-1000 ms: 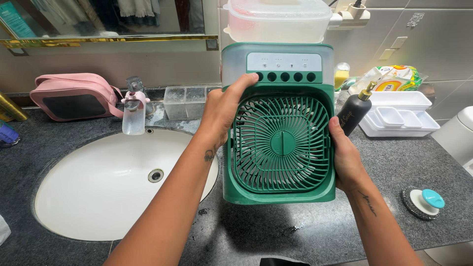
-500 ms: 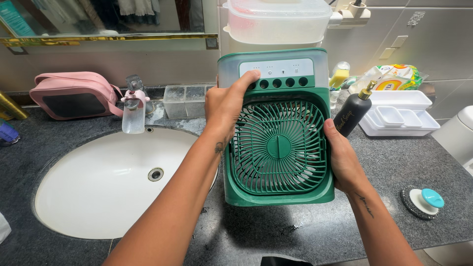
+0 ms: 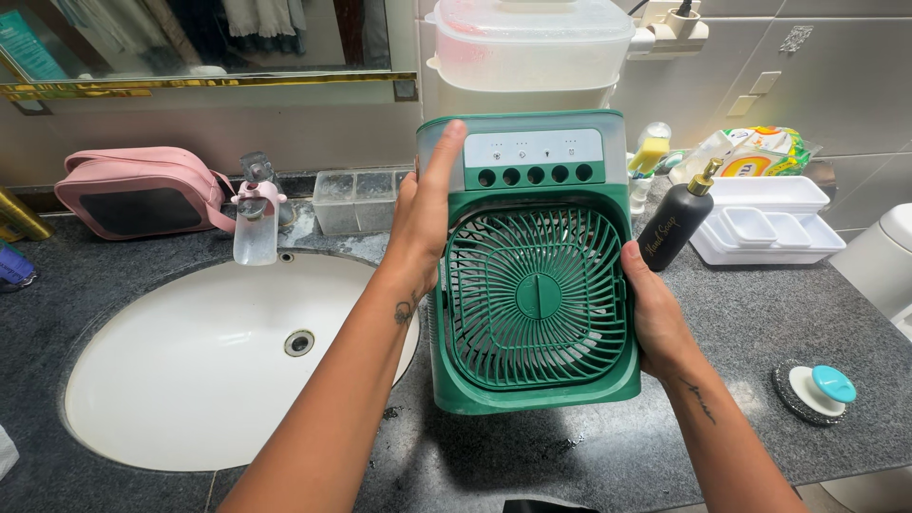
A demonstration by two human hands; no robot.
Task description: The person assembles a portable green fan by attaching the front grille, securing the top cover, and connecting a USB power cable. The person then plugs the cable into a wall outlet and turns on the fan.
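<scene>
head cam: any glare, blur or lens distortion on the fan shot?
Head view: sharp, no motion blur on the green fan or either hand, left hand, right hand. Even, soft light; faint shadow under the fan on the dark counter. Mild sheen on the white sink, no blown-out glare. Wide-angle bending at the edges; the mirror frame tilts.

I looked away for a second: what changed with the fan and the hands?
The left hand slid from the fan's top front edge to its left side, thumb pointing up. The fan looks tipped more upright. The right hand keeps gripping the right side; the sink and soap bottle are unchanged.
</scene>
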